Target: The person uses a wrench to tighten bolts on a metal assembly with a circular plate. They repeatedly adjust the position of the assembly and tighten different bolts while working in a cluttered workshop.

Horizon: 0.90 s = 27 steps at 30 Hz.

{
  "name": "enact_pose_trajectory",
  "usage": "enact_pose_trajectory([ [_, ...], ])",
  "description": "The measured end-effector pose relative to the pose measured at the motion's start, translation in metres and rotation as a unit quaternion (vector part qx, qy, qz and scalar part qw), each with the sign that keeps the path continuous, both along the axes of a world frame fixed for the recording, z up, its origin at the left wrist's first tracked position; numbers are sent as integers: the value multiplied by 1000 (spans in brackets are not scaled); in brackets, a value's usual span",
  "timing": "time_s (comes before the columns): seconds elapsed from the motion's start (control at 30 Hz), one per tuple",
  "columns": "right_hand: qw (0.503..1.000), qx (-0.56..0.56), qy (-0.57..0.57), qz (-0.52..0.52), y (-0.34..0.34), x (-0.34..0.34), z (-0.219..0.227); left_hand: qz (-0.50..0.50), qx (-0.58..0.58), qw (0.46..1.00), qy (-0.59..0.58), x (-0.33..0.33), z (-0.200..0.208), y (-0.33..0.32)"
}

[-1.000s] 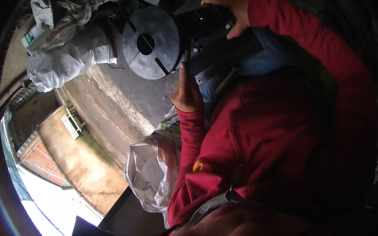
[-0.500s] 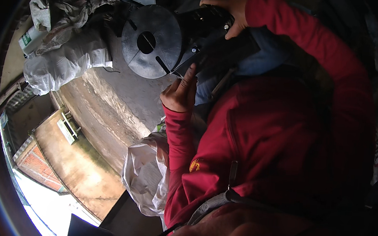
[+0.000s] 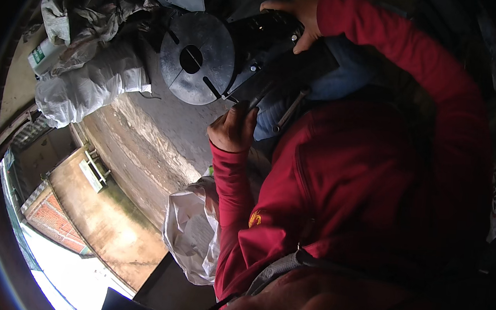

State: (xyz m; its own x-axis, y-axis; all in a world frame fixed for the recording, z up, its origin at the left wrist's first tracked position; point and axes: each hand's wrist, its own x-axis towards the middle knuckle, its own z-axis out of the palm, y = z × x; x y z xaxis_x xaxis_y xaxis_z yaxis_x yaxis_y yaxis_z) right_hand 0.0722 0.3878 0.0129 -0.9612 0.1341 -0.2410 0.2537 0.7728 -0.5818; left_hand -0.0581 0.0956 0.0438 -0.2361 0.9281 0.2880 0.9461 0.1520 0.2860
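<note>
A round grey metal disc (image 3: 214,46) with a dark centre hole and narrow slots stands at the top middle. It adjoins a dark metal machine part (image 3: 272,31) with bright bolt heads, much of it lost in shadow. My right hand (image 3: 305,17) grips the far side of that part, thumb and fingers spread around its edge. Just below the disc's lower right rim is my left hand (image 3: 230,131), its fingers curled in. A thin light sliver shows by its fingertips; what they hold is too dark to make out.
White woven sacks (image 3: 90,87) lie left of the disc, with a white container (image 3: 45,54) beside them. Another white sack (image 3: 192,232) sits by my left forearm. A metal bar (image 3: 291,110) rests near my leg. A tan wall (image 3: 110,208) stands at lower left.
My left index finger, stretched upward before, is now bent down, and the hand sits slightly lower. My right hand keeps its hold. The view has shifted slightly.
</note>
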Motion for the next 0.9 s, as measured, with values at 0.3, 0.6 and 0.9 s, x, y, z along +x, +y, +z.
enact_pose_trajectory([
  [0.3,1000,-18,-15,6,0,3,1,-23,-49,998,-38,-3,4,3],
  [0.6,1000,-21,11,15,6,3,-3,29,-84,994,-59,-11,-10,-1],
  [0.9,1000,-5,0,8,0,2,-2,104,64,991,-55,15,-7,-13],
])
